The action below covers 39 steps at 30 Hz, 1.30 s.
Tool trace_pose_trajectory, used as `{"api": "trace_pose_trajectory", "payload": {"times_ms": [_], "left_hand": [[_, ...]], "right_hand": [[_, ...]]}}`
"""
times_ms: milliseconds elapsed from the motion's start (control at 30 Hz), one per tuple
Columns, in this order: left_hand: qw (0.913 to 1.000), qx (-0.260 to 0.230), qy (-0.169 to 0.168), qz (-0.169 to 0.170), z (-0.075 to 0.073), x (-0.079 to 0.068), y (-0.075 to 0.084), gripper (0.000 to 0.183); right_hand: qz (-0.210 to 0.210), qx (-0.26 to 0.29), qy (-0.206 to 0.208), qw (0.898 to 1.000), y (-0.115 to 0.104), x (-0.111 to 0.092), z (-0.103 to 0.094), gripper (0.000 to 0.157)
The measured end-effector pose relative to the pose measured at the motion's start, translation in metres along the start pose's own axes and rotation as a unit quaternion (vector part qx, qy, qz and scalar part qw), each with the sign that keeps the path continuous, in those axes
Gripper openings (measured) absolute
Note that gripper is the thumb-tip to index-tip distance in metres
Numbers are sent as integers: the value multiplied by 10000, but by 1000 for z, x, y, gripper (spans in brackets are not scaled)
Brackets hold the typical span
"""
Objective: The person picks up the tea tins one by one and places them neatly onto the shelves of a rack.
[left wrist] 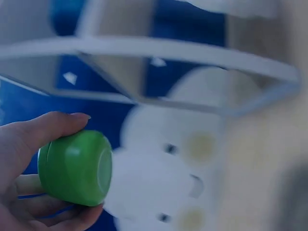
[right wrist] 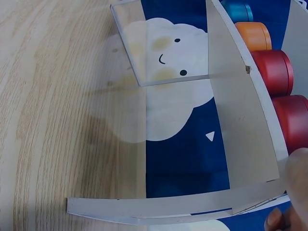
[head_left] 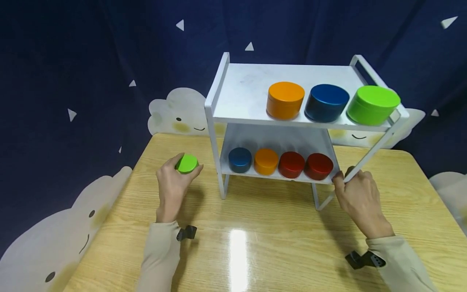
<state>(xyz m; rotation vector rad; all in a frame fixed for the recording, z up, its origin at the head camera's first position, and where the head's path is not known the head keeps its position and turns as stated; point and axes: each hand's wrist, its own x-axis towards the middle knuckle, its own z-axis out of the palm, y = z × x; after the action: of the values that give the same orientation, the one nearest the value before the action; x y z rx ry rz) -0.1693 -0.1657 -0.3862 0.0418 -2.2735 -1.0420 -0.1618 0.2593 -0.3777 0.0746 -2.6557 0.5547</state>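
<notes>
A small round green tin (head_left: 187,163) is pinched between the thumb and fingers of my left hand (head_left: 171,180), left of the white two-tier rack (head_left: 248,77). The left wrist view shows the green tin (left wrist: 77,167) held on its side, apart from the rack. My right hand (head_left: 359,194) grips the rack's front right leg by the lower shelf's corner. On the lower shelf stand a blue tin (head_left: 240,160), an orange tin (head_left: 266,161) and two red tins (head_left: 291,164). The upper shelf holds an orange tin (head_left: 285,100), a blue tin (head_left: 326,103) and a green tin (head_left: 373,105).
The rack stands on a wood-grain table (head_left: 204,251). Behind it hangs a dark blue curtain (head_left: 91,61) with white triangles. Smiling cloud cut-outs (head_left: 178,111) line the table's back edge and left side.
</notes>
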Motion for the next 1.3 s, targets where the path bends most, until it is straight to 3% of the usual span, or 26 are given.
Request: {"api": "trace_pose_trajectory", "payload": {"times_ms": [333, 567, 767, 933, 1033, 1167, 1300], "left_hand": [[9949, -118, 78, 996, -46, 2, 87, 54], [9854, -451, -387, 1597, -61, 9, 130, 51], [9711, -631, -582, 2228, -62, 20, 148, 52], [9559, -609, -279, 2858, -38, 53, 133, 59], [9472, -489, -282, 3156, -34, 69, 144, 61], [9453, -465, -809, 3127, -53, 69, 188, 51], [9533, -391, -1411, 2640, -56, 74, 208, 45]], "right_hand": [[37, 28, -12, 10000, 1, 0, -1, 39], [55, 13, -50, 10000, 2, 0, -1, 41], [20, 28, -96, 9999, 1, 0, -1, 41], [24, 17, -85, 10000, 1, 0, -2, 41], [60, 2, -92, 9999, 1, 0, -2, 40], [76, -4, -98, 9999, 1, 0, -2, 40], [115, 6, -139, 9998, 0, -1, -2, 41]]}}
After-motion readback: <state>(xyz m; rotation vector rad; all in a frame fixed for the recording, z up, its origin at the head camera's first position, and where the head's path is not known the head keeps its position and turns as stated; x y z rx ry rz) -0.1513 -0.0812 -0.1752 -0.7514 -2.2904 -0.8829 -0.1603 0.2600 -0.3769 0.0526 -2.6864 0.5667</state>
